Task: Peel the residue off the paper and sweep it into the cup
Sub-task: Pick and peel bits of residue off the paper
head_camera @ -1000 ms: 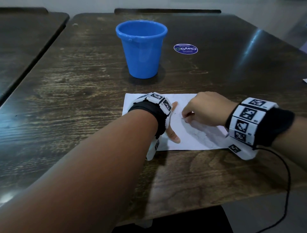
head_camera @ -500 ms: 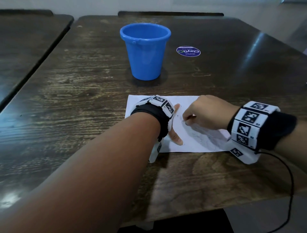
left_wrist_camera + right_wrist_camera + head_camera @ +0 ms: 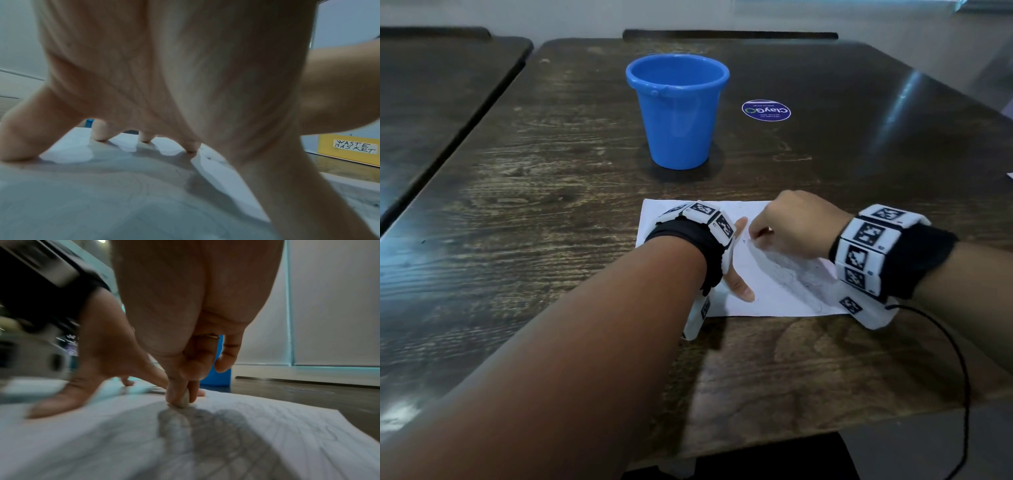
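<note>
Black wristbands (image 3: pixel 924 260) carry white checker-marked blocks (image 3: pixel 866 236); thin black cable (image 3: pixel 959 359).

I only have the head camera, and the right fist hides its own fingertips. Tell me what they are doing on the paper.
Observer: In the right wrist view, the right hand pinches a small pale lump between thumb and fingertip. The lump's lower end touches the paper.
Operator: Now check the left hand from its own camera.
Observer: The left hand has its fingertips spread and planted on the paper, with the palm arched above it.
Operator: Report anything off to the side that I cannot see.
Observer: The left wrist view shows a yellow box labelled WASTE BASKET, to the right of that hand.
</note>
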